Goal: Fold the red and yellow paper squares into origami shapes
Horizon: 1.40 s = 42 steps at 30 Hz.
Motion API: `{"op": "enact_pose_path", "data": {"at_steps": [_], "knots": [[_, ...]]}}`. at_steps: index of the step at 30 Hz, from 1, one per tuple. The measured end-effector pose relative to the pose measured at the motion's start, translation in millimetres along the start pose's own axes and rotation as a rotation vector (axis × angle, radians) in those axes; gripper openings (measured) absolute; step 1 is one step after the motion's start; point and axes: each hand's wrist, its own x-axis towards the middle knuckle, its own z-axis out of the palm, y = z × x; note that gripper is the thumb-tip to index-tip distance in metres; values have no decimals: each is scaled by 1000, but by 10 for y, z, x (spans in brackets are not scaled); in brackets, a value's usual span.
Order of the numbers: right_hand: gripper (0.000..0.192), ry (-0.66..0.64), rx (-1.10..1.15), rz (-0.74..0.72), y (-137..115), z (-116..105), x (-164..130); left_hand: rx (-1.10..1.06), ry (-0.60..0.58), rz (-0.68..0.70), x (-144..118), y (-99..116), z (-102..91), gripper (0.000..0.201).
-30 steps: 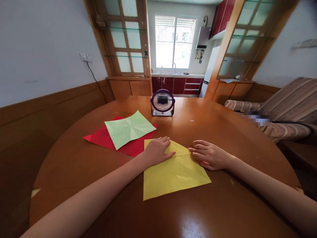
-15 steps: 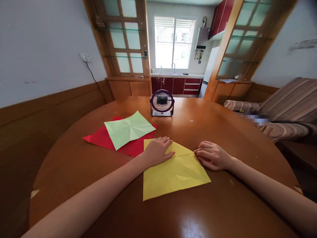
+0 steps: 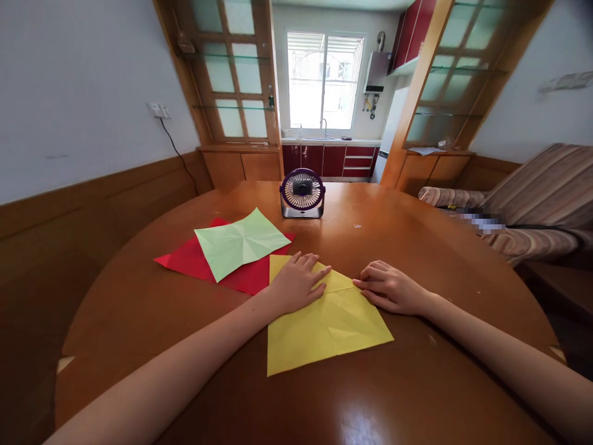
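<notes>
Round glossy wood counter (image 3: pixel 417 383) w/ a yellow paper sheet (image 3: pixel 324 327) lying creased near the front-centre. Left hand (image 3: pixel 296 281) lies flat, fingers spread, on the sheet's far-left part; right hand (image 3: pixel 386 287) rests at its right corner, fingers loosely curled, pressing the edge. Behind-left: light green sheet (image 3: pixel 241 241) atop red sheet (image 3: pixel 189 259). Small purple desk fan (image 3: pixel 302 193) farther back (facing the camera). Room: white walls, wood panelling, kitchen window (image 3: pixel 324 80) beyond, striped sofa (image 3: pixel 542 204) at right.
</notes>
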Motion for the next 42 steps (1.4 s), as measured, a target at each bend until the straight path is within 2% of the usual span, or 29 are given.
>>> {"op": "enact_pose_path", "data": {"at_steps": [7,12,17,25,30,35,42], "knots": [[29,-2,4,0,-26,-10,11,-94,5,21,57,230,-35,45],[29,-12,29,2,-24,-7,9,-166,6,-22,83,245,23,44],[29,-8,39,4,-10,5,0,-160,-16,-91,51,118,20,42],[30,-7,27,1,-11,-3,4,-1,-52,-192,-47,-251,16,44],[30,-4,25,4,-15,-5,1,42,-25,-180,-42,-315,53,43],[29,-3,27,-2,-11,-5,5,56,-10,-119,-9,-214,9,48],[29,-3,22,1,-15,-3,8,-101,4,-7,79,149,-26,46]]}}
